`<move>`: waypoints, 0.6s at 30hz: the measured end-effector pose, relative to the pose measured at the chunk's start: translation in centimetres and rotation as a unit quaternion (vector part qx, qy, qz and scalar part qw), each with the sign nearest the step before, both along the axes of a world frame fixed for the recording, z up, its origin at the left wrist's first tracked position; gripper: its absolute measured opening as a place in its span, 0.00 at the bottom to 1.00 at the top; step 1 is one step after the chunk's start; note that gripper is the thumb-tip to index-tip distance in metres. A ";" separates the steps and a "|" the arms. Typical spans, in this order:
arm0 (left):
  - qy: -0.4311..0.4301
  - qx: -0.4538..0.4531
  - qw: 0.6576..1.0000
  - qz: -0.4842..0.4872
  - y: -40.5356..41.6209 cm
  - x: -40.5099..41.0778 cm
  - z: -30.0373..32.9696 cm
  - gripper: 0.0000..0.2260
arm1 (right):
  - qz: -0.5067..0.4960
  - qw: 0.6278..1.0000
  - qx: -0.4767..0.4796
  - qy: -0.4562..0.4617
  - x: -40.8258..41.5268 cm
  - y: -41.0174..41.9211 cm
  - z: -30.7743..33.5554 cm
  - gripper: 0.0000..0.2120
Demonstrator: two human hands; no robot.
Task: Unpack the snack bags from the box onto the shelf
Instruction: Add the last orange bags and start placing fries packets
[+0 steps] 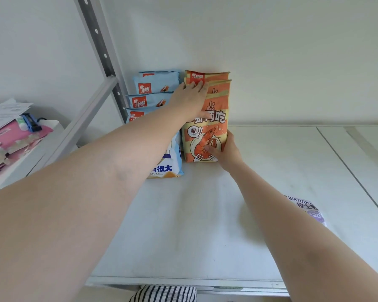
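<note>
Several orange shrimp snack bags stand in a row against the back wall on the white shelf. My left hand lies flat over the tops of the orange bags, fingers spread. My right hand grips the lower right corner of the front orange bag, thumb on its face. To the left of them stands a row of blue snack bags, partly hidden by my left forearm. The box is out of view.
A grey metal upright with holes rises at the shelf's left end. Pink packets and papers lie on a lower surface at far left. A white and purple bag lies on the shelf at right. Bare shelf lies in front.
</note>
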State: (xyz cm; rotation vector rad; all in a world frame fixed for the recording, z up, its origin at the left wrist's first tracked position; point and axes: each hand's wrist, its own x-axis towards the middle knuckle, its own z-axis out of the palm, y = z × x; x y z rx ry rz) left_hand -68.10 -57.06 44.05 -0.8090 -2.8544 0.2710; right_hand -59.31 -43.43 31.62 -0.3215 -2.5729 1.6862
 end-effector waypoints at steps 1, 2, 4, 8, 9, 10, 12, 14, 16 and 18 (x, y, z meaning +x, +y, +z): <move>0.006 0.000 1.000 -0.004 0.0 0.0 0.1 0.44 | 0.001 1.000 -0.002 -0.001 0.2 0.0 0.1 0.41; 0.011 0.000 1.000 -0.008 -0.1 0.1 0.2 0.44 | 0.001 1.000 -0.001 -0.002 0.4 0.0 0.3 0.41; 0.013 0.004 1.000 -0.017 0.0 0.2 0.6 0.43 | -0.003 1.000 0.007 -0.006 0.8 0.1 0.6 0.43; -0.007 0.025 0.999 -0.035 0.5 1.7 2.0 0.41 | -0.007 0.999 0.034 -0.039 2.5 1.1 2.7 0.44; -0.010 0.039 0.998 -0.047 0.9 2.6 2.3 0.40 | -0.009 0.998 0.041 -0.043 3.2 1.5 3.3 0.44; -0.010 0.060 0.996 -0.062 1.3 3.7 2.5 0.38 | -0.011 0.998 0.051 -0.043 4.0 2.2 4.0 0.43; -0.007 0.123 0.988 -0.094 2.5 6.6 2.4 0.34 | -0.023 0.997 0.064 -0.038 5.9 3.6 5.0 0.41; -0.046 0.194 0.976 -0.091 3.9 9.8 1.5 0.31 | -0.050 0.995 0.073 -0.042 8.3 5.7 6.0 0.37; -0.122 0.246 0.960 -0.053 5.6 12.7 -0.6 0.30 | -0.089 0.991 0.085 -0.049 11.1 8.2 6.8 0.33; -0.208 0.288 0.934 0.010 7.5 15.3 -2.9 0.29 | -0.135 0.984 0.092 -0.064 14.0 10.9 7.2 0.31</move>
